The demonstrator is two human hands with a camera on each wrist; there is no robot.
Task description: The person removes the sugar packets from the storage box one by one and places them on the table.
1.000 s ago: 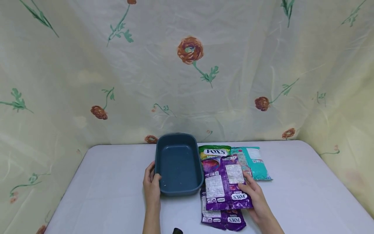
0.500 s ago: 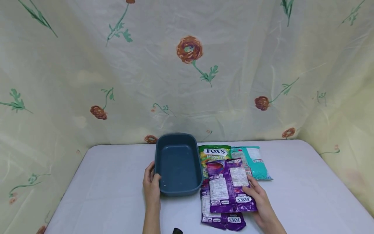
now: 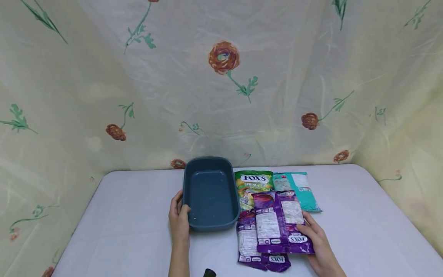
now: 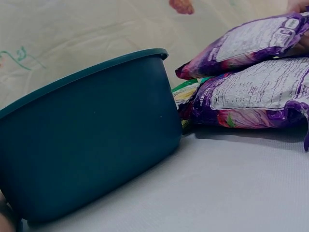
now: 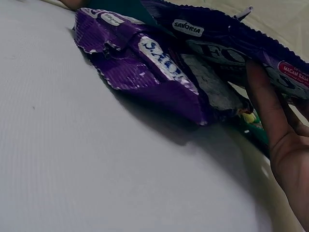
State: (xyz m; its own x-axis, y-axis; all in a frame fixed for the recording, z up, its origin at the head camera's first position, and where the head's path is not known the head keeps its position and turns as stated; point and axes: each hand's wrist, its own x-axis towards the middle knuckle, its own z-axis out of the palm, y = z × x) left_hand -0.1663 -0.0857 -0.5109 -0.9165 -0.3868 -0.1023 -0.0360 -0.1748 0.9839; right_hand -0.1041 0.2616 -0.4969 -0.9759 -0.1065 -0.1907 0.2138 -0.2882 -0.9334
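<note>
A dark blue rectangular plastic tub (image 3: 212, 196) stands near the middle of the table. My left hand (image 3: 179, 219) grips its left side, thumb at the rim and fingers along the outer wall. To the tub's right, my right hand (image 3: 320, 240) holds a purple Fox's candy bag (image 3: 273, 225) by its right edge, thumb on top and fingers beneath. In the left wrist view this held bag (image 4: 251, 43) is raised at an angle over a second purple candy bag (image 4: 260, 94). That lower bag (image 3: 247, 240) lies on the table, partly covered in the head view.
Behind the purple bags lie a green Fox's Spring Tea bag (image 3: 254, 184) and a teal bag (image 3: 306, 192), both against the far part of the white table (image 3: 131, 227). A floral cloth (image 3: 166, 84) hangs behind. A small black object (image 3: 209, 273) pokes in at the bottom edge.
The right hand has moved right and slightly toward the person with the held purple bag, uncovering more of the green bag and the lower purple bag. The left hand and tub stay put.
</note>
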